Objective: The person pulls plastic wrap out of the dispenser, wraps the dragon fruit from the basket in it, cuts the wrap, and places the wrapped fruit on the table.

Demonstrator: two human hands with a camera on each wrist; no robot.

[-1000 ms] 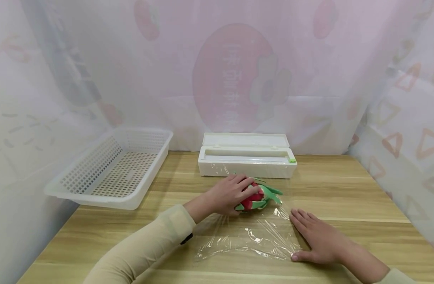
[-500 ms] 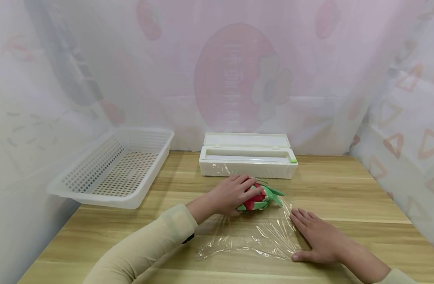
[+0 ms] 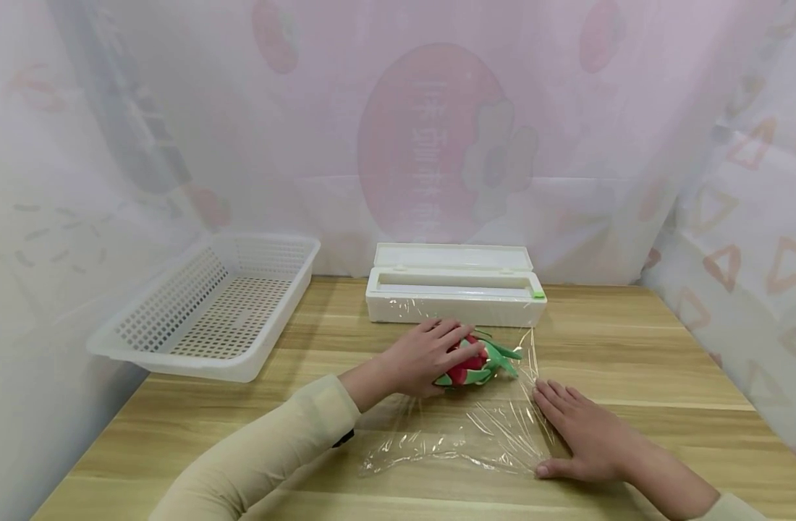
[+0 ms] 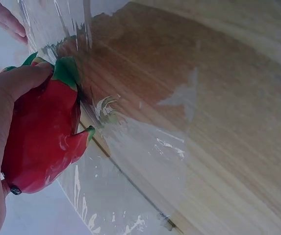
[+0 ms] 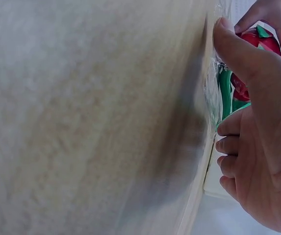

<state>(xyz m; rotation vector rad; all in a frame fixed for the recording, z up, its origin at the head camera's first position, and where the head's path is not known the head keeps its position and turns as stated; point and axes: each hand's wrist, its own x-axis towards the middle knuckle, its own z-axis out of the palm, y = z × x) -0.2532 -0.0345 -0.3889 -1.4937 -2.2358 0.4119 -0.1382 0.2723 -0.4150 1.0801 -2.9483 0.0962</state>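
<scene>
A red toy dragon fruit (image 3: 477, 363) with green leaves lies on the far part of a clear sheet of plastic film (image 3: 463, 434) spread on the wooden table (image 3: 632, 354). My left hand (image 3: 430, 356) covers the fruit from the left, with its fingers curled over the top. In the left wrist view the thumb and palm wrap the dragon fruit (image 4: 42, 132) above the crinkled film (image 4: 130, 161). My right hand (image 3: 580, 433) lies flat on the film's right edge, fingers straight, just short of the fruit. The right wrist view shows that hand (image 5: 263, 147) beside the dragon fruit (image 5: 250, 41).
A white film dispenser box (image 3: 453, 295) with its lid up stands just behind the fruit, film trailing from it. A white perforated basket (image 3: 209, 307) sits at the back left. Pale curtains close in the table on three sides.
The film's far right corner has lifted beside the fruit. My right hand has shifted slightly on the film. The left hand stays on the fruit.
</scene>
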